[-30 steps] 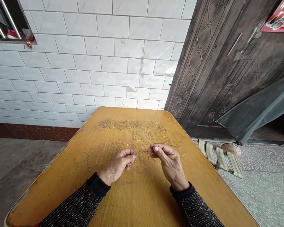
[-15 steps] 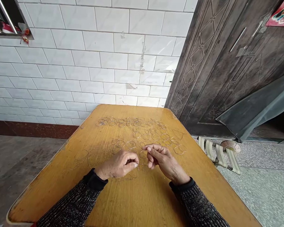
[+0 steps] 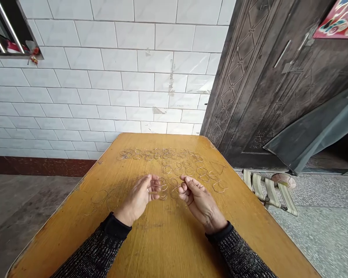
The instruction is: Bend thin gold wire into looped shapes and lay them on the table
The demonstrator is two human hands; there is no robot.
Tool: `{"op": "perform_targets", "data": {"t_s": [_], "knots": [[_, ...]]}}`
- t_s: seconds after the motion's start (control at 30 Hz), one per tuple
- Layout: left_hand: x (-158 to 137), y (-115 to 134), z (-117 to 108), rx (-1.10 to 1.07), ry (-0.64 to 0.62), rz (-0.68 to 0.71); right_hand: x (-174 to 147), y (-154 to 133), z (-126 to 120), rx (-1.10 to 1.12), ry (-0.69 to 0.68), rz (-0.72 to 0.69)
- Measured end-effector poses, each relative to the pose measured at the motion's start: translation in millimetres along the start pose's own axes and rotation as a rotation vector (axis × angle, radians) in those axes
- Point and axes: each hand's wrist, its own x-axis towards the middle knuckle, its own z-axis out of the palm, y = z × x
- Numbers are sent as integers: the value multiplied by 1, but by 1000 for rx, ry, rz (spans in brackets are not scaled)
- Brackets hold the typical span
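Observation:
A loop of thin coppery wire (image 3: 163, 189) shows at the fingertips of my left hand (image 3: 139, 197), whose thumb and fingers are curled about it. My right hand (image 3: 201, 202) is closed in a pinch, thumb against forefinger, over the table to the right. A faint strand of wire seems to run from that pinch, too fine to trace fully. Beyond both hands, several figure-eight wire loops (image 3: 203, 173) lie flat on the wooden table (image 3: 168, 247). A denser row of wire loops (image 3: 161, 153) stretches across the far part.
Loose wire (image 3: 100, 197) lies on the table's left side. A white tiled wall (image 3: 110, 81) stands behind the table. To the right are a dark carved door (image 3: 249, 96), a grey-green curtain (image 3: 310, 135) and a striped folding stool (image 3: 269, 191) on the floor.
My left hand has turned and raised its fingers, with the wire loop now at its fingertips. My right hand has moved slightly right, keeping its pinch. The view has tilted up a little.

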Motion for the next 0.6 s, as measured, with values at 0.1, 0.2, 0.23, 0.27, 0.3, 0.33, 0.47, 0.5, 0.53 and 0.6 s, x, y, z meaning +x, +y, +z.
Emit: {"op": "perform_targets", "data": {"t_s": [0.1,0.2,0.23,0.27,0.3,0.33,0.47,0.5,0.53,0.6], "knots": [[-2,-11,9,-162,15,-82,0,0,2,52,56,-98],[-7,-21,22,-167,-52,-105,0,4,5,43,77,-176],[-8,-23,25,-176,-61,-96,0,7,6,33,79,-189],[-9,-25,28,-187,-61,-89,0,10,6,20,76,-196],[-9,-27,30,-202,-49,-86,0,13,7,5,69,-198],[-8,-28,31,-219,-26,-85,0,16,7,-13,60,-196],[-4,-28,30,-281,63,-82,-1,24,8,-94,23,-172],[-3,-27,29,-287,78,-76,-1,25,8,-112,19,-163],[-2,-26,28,-292,91,-71,-2,25,8,-124,16,-154],[-1,-24,27,-319,102,-69,-2,25,9,-127,13,-134]]}}
